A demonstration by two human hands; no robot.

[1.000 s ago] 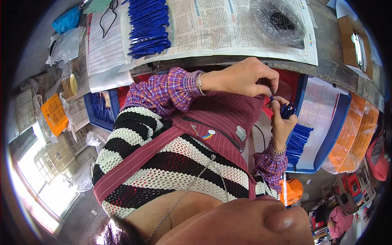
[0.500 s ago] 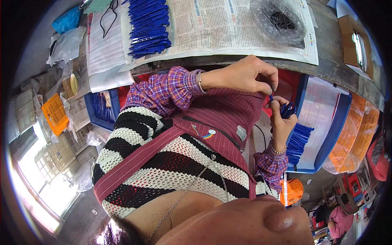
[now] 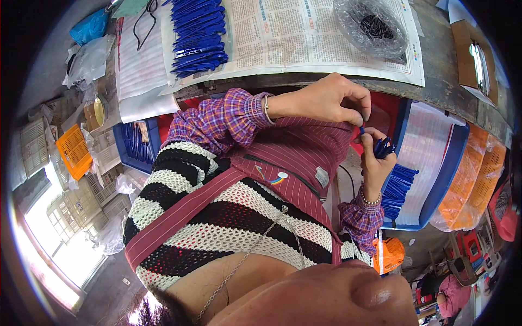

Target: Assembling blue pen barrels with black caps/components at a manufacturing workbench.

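My left hand [image 3: 333, 100] reaches across in front of the apron, its thumb and fingers pinched at the tip of a slender blue piece [image 3: 362, 130]. Whether a smaller part also sits between those fingertips is hidden. Just below and to the right, my right hand [image 3: 376, 162] is closed around a small bunch of glossy blue pieces [image 3: 385, 148], one of which points up toward the left fingertips. Similar slender blue pieces [image 3: 199, 35] lie in a dense row on the table. A clear plastic bag [image 3: 348, 32] of small dark pins [image 3: 375, 27] rests on the newspaper.
Newspaper [image 3: 277, 41] covers part of the worktable. To the right, a blue tray [image 3: 427, 217] holds more blue pieces; another blue tray [image 3: 120, 142] stands left. An open cardboard box [image 3: 462, 60] sits at the table's right end. Orange crates [image 3: 478, 174] stand beyond the right tray.
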